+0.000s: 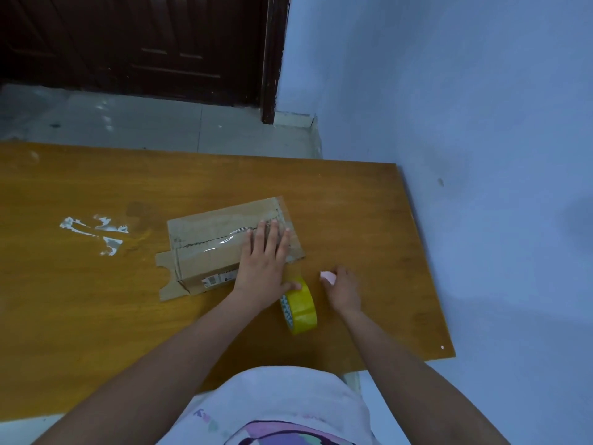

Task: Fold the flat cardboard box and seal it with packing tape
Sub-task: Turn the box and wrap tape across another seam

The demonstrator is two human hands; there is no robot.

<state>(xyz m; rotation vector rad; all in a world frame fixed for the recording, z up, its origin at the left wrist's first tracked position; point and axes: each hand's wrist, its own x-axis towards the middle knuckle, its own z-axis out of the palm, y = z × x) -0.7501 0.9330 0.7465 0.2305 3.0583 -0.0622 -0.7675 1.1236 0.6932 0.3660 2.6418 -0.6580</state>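
Observation:
A small brown cardboard box (pixel 208 248) lies on the orange wooden table (pixel 96 316), folded up, with clear tape shining along its top seam and a flap sticking out at its left end. My left hand (pixel 263 261) lies flat, fingers spread, on the box's right end. A yellow roll of packing tape (pixel 300 306) stands on edge just right of my left wrist, with my thumb touching it. My right hand (pixel 341 289) rests on the table to the right of the roll, its fingers curled around a small pink object (pixel 328 277).
Torn scraps of clear tape (pixel 96 232) are stuck to the table at the left. A pale blue wall (pixel 481 123) runs close along the table's right edge. A dark wooden door (pixel 144 43) and a tiled floor lie beyond the far edge.

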